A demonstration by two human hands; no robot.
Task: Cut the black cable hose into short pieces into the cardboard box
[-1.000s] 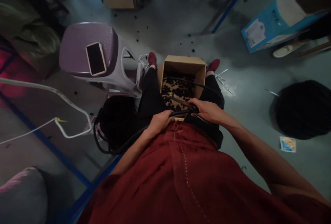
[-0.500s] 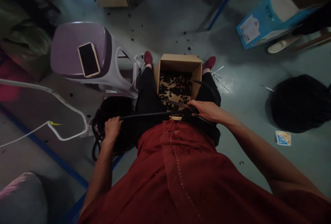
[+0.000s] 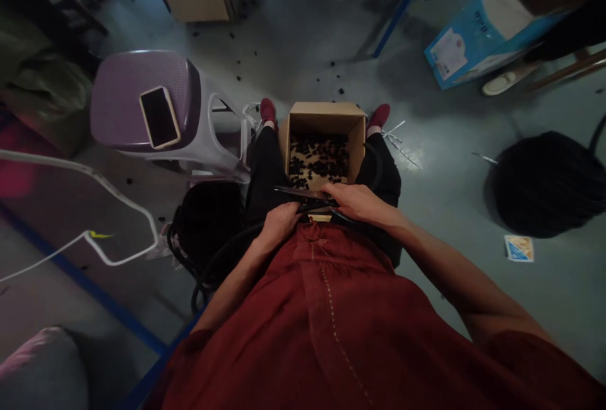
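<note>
My right hand (image 3: 360,203) is closed on a pair of scissors (image 3: 299,193), whose blades point left over the near edge of an open cardboard box (image 3: 326,109). My left hand (image 3: 279,223) grips a long black cord (image 3: 310,207) just below the blades, close to my right hand. Whether the blades touch the cord, I cannot tell. Small black pieces (image 3: 320,168) lie scattered on the bottom of the box, which stands between my legs. From my left hand the cord runs back toward a black coiled heap (image 3: 208,221) on the left.
To the left is a purple-topped stool (image 3: 118,98) with a phone (image 3: 160,117) on it. A black bundle (image 3: 549,183) lies on the floor at right. Beyond it stands a blue carton (image 3: 473,38), near another person's shoe (image 3: 506,82). Black bits dot the floor.
My left hand has moved right along with the cord, from beside the black heap to near my right hand. The right hand with the scissors has shifted slightly left.
</note>
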